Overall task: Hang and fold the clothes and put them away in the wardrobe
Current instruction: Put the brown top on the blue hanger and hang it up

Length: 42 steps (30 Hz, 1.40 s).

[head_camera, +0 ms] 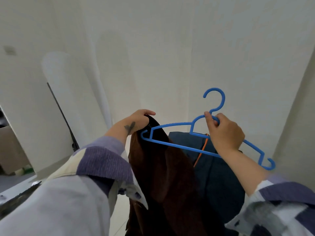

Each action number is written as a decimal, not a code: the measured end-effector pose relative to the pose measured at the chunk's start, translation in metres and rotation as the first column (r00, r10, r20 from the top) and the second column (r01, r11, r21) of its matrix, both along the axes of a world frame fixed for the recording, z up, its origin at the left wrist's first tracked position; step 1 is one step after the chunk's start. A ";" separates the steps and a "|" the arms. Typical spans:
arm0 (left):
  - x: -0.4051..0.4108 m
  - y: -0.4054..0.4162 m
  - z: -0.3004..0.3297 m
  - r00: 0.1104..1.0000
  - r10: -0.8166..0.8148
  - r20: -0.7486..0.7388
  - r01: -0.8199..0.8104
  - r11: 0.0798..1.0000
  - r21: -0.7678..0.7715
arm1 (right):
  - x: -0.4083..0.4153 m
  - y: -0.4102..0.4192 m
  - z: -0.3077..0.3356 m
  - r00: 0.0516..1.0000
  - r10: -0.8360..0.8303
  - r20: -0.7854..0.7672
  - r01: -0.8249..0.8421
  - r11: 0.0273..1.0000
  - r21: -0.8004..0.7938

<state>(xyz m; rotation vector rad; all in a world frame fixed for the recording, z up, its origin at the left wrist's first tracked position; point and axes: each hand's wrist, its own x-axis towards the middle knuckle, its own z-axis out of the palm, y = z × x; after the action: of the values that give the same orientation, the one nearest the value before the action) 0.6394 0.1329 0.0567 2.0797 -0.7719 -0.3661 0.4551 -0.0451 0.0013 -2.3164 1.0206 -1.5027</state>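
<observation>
Two hands up, two jobs split between them; your right hand (225, 133) is clenched round the blue hanger (172, 124) just under its hook, fingers wrapped over the neck bar, which to my eye gives you the pivot for steering the arms; your left hand (139, 120) pinches the top edge of the brown garment (163, 169), thumb over the fabric, so the cloth hangs straight down from the grip and its opening, I'd judge, sits ready for the hanger.

Look at the near tip; the hanger's end away from your right grip sits against the brown fabric just below your left fingers, though whether it is inside the cloth or only in front of it I cannot tell; the opposite end juts out free beyond your right wrist, with its small hooked tip in open air.

Below your right hand lies a dark blue garment (219, 176), an orange hanger (202, 150) showing against it; that one looks to be waiting its turn.

Room to work? Plenty above the hook, only pale wall (153, 48) there; tighter past your left elbow, where a white panel (58, 103) stands close; keep the swing toward your right side.
</observation>
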 end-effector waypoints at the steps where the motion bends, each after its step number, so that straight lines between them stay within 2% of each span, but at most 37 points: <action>1: -0.004 0.005 0.003 1.000 -0.009 0.003 0.009 1.000 0.000 | -0.004 0.004 0.004 1.000 -0.002 0.009 0.002 1.000 -0.008; 10: -0.041 0.028 0.002 0.992 0.006 0.128 0.006 0.995 -0.097 | -0.059 0.033 0.017 0.995 -0.091 0.037 0.092 0.995 -0.028; 15: -0.084 0.016 0.006 0.986 -0.096 0.138 0.116 0.983 -0.141 | -0.090 0.056 0.007 0.996 -0.087 0.036 0.087 0.996 -0.013; 19: -0.124 0.003 0.015 0.956 -0.225 0.190 0.247 0.964 -0.099 | -0.114 0.068 0.011 0.995 -0.091 0.033 0.091 0.996 0.006; 21: -0.146 -0.004 0.021 0.922 -0.290 0.255 0.320 0.944 -0.081 | -0.124 0.071 0.014 0.997 -0.067 0.032 0.067 0.998 0.011; 24: -0.176 -0.009 0.029 0.835 -0.334 0.437 0.379 0.925 -0.016 | -0.144 0.072 0.021 0.999 -0.031 0.038 0.031 1.000 0.005; 27: -0.188 -0.015 0.031 0.774 -0.267 0.574 0.366 0.929 -0.061 | -0.172 0.068 0.028 0.998 -0.033 0.049 0.032 0.999 0.004; 30: -0.204 -0.024 0.028 0.734 -0.150 0.662 0.288 0.952 -0.104 | -0.204 0.067 0.034 0.996 -0.057 0.066 0.056 0.998 0.016; 33: -0.239 -0.032 0.027 0.670 -0.092 0.737 0.084 0.995 0.047 | -0.239 0.065 0.037 0.994 -0.079 0.071 0.076 0.997 0.032; 35: -0.264 -0.039 0.028 0.678 -0.113 0.727 0.011 0.990 0.144 | -0.264 0.061 0.037 0.992 -0.101 0.076 0.097 0.994 0.050; 37: -0.290 -0.051 0.028 0.725 -0.136 0.675 0.041 0.987 0.154 | -0.288 0.056 0.036 0.990 -0.125 0.073 0.119 0.990 0.073; 39: -0.322 -0.064 0.030 0.764 -0.173 0.622 0.130 0.985 0.115 | -0.306 0.054 0.037 0.991 -0.116 0.066 0.110 0.990 0.090; 42: -0.378 -0.082 0.037 0.760 -0.328 0.561 0.374 0.927 0.035 | -0.320 0.056 0.039 0.997 -0.066 0.026 0.064 0.995 0.080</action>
<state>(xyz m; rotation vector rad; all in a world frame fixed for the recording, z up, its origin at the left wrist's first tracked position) 0.2609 0.0511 0.0938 1.9702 -1.5188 0.0968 0.1347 0.0104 0.0405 -2.2218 1.1373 -1.4857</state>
